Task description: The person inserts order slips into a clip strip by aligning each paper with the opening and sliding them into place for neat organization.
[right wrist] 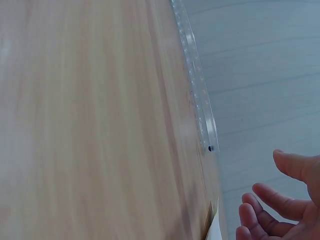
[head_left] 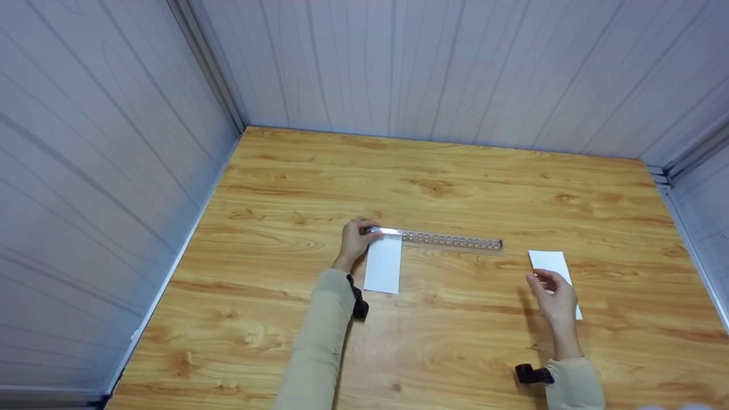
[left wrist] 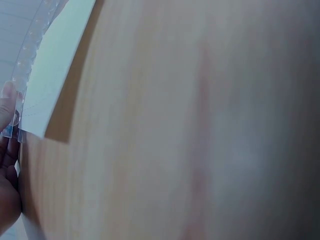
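Note:
My left hand (head_left: 356, 239) pinches the left end of a long clear plastic binding strip (head_left: 455, 241) with a row of round loops. In the left wrist view its thumb presses on the strip (left wrist: 22, 70) from above, with fingers underneath. A white paper sheet (head_left: 383, 267) meets the strip beside that hand, its top edge along the loops. The sheet's near corner stands off the table and casts a shadow. My right hand (head_left: 558, 299) hovers over a second white sheet (head_left: 549, 261), partly hiding it. Thumb and fingers are apart there, with nothing between them.
The wood-grain table (head_left: 433, 347) carries the strip and both sheets. Pale panelled walls (head_left: 364, 68) close it off at the back, left and right. Black wrist straps (head_left: 360, 304) sit over both sleeves.

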Available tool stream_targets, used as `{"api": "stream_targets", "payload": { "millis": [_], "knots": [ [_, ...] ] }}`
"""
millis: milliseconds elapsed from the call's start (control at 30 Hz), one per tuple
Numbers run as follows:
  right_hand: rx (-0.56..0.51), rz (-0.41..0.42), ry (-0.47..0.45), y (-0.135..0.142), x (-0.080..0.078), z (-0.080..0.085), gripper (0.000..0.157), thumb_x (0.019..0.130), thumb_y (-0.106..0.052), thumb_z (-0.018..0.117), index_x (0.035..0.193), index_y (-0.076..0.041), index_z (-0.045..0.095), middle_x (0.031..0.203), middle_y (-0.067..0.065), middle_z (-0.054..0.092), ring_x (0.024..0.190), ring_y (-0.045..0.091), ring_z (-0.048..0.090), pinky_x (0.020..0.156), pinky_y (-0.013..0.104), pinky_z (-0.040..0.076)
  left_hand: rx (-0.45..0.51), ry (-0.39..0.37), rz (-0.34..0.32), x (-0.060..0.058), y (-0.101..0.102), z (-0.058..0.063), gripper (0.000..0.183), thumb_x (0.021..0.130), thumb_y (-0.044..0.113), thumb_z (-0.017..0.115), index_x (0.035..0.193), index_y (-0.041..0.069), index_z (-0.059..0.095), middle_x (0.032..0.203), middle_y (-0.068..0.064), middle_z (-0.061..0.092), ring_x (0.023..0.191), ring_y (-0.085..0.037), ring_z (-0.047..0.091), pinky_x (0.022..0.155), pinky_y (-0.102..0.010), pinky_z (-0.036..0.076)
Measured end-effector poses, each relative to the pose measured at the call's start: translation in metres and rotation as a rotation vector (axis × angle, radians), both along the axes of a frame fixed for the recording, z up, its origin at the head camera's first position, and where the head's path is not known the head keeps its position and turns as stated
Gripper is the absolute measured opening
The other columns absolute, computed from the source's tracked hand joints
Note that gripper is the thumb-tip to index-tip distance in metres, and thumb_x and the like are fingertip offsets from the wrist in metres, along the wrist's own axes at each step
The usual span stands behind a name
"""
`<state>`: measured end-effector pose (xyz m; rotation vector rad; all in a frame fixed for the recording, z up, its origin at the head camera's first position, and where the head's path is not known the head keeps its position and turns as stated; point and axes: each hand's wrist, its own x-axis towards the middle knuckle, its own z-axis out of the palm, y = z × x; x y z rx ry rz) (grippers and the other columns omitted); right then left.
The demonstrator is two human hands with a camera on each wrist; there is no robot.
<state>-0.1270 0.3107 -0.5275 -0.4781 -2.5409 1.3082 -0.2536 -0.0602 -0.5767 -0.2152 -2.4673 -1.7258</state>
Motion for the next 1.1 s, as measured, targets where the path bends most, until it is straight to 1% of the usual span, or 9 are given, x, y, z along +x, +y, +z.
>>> {"api": "stream_targets", "payload": {
  "millis": [67, 167, 367, 500, 633, 733, 900, 1000, 1100],
  "knots": [
    [0.01, -0.017, -0.006, 0.004, -0.001, 0.001, 0.026, 0.082, -0.015, 0.063, 0.097, 0.005, 0.062, 0.078, -0.002, 0.058, 0.063, -0.007, 0.047, 0.057, 0.008, 0.037, -0.002, 0.008, -0.001, 0.0, 0.0, 0.0, 0.016, 0.072, 0.002, 0.071, 0.086, -0.005, 0.068, 0.086, -0.014, 0.061, 0.081, -0.025, 0.056, 0.07, -0.028, 0.046],
    [0.032, -0.034, -0.032, 0.01, -0.003, 0.002, 0.029, 0.082, -0.02, 0.063, 0.099, 0.004, 0.062, 0.079, -0.002, 0.06, 0.062, -0.01, 0.045, 0.059, 0.009, 0.036, 0.004, 0.01, -0.009, 0.001, 0.0, 0.001, 0.016, 0.072, 0.002, 0.071, 0.086, -0.005, 0.068, 0.086, -0.015, 0.06, 0.079, -0.025, 0.056, 0.068, -0.028, 0.046],
    [0.038, -0.06, -0.106, 0.023, -0.007, 0.003, 0.04, 0.081, -0.032, 0.063, 0.104, 0.001, 0.061, 0.084, -0.004, 0.059, 0.065, -0.013, 0.043, 0.064, 0.013, 0.036, 0.023, -0.02, -0.022, 0.002, 0.0, 0.003, 0.016, 0.073, 0.002, 0.07, 0.088, -0.004, 0.068, 0.086, -0.016, 0.06, 0.077, -0.023, 0.054, 0.066, -0.026, 0.044],
    [0.029, -0.071, -0.099, 0.031, -0.009, 0.002, 0.043, 0.08, -0.033, 0.065, 0.104, 0.003, 0.06, 0.082, -0.003, 0.059, 0.066, -0.011, 0.044, 0.064, 0.012, 0.036, 0.02, -0.017, -0.021, 0.002, 0.0, 0.003, 0.015, 0.073, 0.002, 0.07, 0.087, -0.005, 0.068, 0.087, -0.016, 0.06, 0.079, -0.025, 0.055, 0.068, -0.026, 0.045],
    [0.006, -0.096, -0.09, 0.036, -0.011, 0.001, 0.043, 0.078, -0.031, 0.066, 0.102, 0.004, 0.06, 0.078, -0.006, 0.057, 0.063, -0.01, 0.044, 0.06, 0.009, 0.035, 0.017, -0.004, -0.02, 0.002, 0.0, 0.003, 0.015, 0.073, 0.001, 0.07, 0.087, -0.005, 0.068, 0.087, -0.017, 0.06, 0.08, -0.027, 0.055, 0.068, -0.029, 0.046],
    [0.014, -0.107, -0.114, 0.04, -0.012, 0.0, 0.045, 0.078, -0.032, 0.066, 0.103, 0.005, 0.059, 0.076, -0.008, 0.056, 0.063, -0.011, 0.043, 0.06, 0.009, 0.035, 0.011, -0.004, -0.018, 0.002, 0.0, 0.003, 0.015, 0.074, 0.001, 0.07, 0.087, -0.005, 0.068, 0.087, -0.017, 0.06, 0.08, -0.027, 0.055, 0.069, -0.029, 0.046],
    [0.053, -0.125, -0.165, 0.047, -0.014, -0.001, 0.049, 0.079, -0.036, 0.065, 0.105, 0.005, 0.059, 0.078, -0.004, 0.056, 0.065, -0.008, 0.041, 0.063, 0.014, 0.035, -0.001, -0.002, -0.019, 0.002, -0.001, 0.003, 0.015, 0.074, 0.003, 0.07, 0.087, -0.005, 0.068, 0.087, -0.016, 0.06, 0.081, -0.026, 0.055, 0.069, -0.029, 0.045],
    [0.058, -0.156, -0.188, 0.051, -0.015, -0.003, 0.051, 0.078, -0.038, 0.065, 0.106, 0.004, 0.059, 0.081, 0.001, 0.057, 0.068, -0.001, 0.043, 0.062, 0.02, 0.036, -0.007, 0.003, -0.02, 0.002, 0.0, 0.003, 0.015, 0.074, 0.003, 0.07, 0.087, -0.005, 0.068, 0.086, -0.016, 0.06, 0.08, -0.026, 0.055, 0.069, -0.029, 0.045],
    [0.067, -0.172, -0.205, 0.054, -0.018, -0.005, 0.052, 0.078, -0.039, 0.064, 0.107, 0.004, 0.058, 0.087, 0.007, 0.057, 0.073, 0.006, 0.044, 0.064, 0.024, 0.036, -0.009, 0.009, -0.02, 0.001, 0.0, 0.002, 0.015, 0.074, 0.003, 0.07, 0.087, -0.004, 0.068, 0.085, -0.016, 0.06, 0.08, -0.026, 0.055, 0.069, -0.029, 0.045]
  ]
}}
